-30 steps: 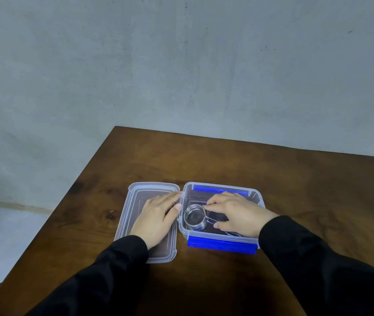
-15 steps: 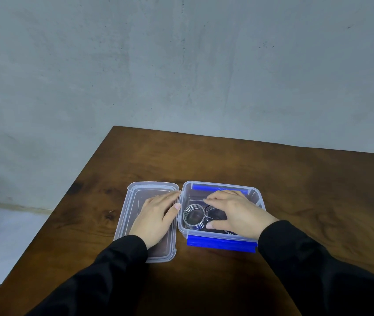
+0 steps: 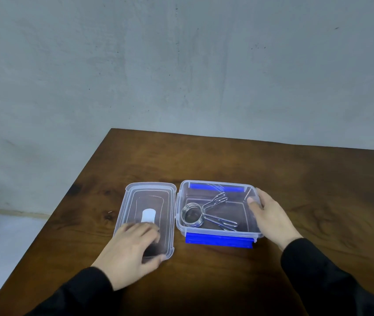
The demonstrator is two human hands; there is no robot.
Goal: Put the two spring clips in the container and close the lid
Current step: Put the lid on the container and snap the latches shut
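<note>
A dark brown wooden desk (image 3: 261, 165) stands against a grey wall. On it sits a clear plastic container (image 3: 252, 222) with blue latches, and just left of it, side by side, its clear lid (image 3: 170, 201) lies flat on the wood, opened out.

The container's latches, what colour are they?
Bright blue latches on the clear container, seen in the head view.
</note>
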